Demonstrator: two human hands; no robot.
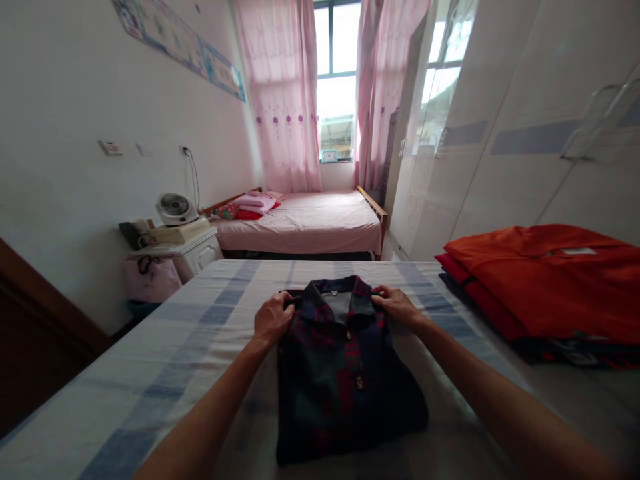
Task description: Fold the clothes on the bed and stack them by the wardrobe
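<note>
Two bare hands grip the shoulders of a folded dark plaid button-front shirt (345,373) lying flat on the blue-and-white checked bedsheet (165,360). The left hand (273,319) is curled closed on the soft collar edge; the right hand (397,305) pinches the opposite shoulder. Folded orange-red garments (545,280) sit stacked well to the right.

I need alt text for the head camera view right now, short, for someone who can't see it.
Two bare hands, left hand and right hand, grip the collar corners of a folded dark plaid shirt lying on a blue-checked bed. A stack of folded red and orange clothes sits at the right; a second bed and pink curtains lie beyond.
</note>
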